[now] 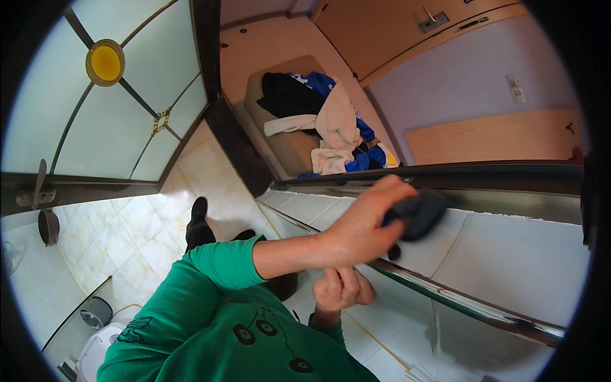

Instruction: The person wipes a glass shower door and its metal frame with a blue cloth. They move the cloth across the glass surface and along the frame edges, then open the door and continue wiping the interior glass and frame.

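Note:
My left hand [358,224] reaches across to the right over a white-tiled ledge [506,262]. It grips a dark blue-grey cloth-like item [422,215], blurred and close to the dark frame [487,181] along the ledge's back. Just below that item, a small black round object [394,252] sits near the ledge's metal edge trim [477,305]. My right hand [341,289] is below the left wrist, fingers curled into a fist, with nothing visible in it. Green sleeves cover both upper arms.
A frosted-glass door [157,86] with a handle [40,186] stands at left. Beyond the frame, heaped clothes [329,110] lie on a beige surface [291,148], near a wooden door [382,33]. Marbled floor tiles [138,234], a grey bin [97,313] and a brown container [48,227] appear lower left.

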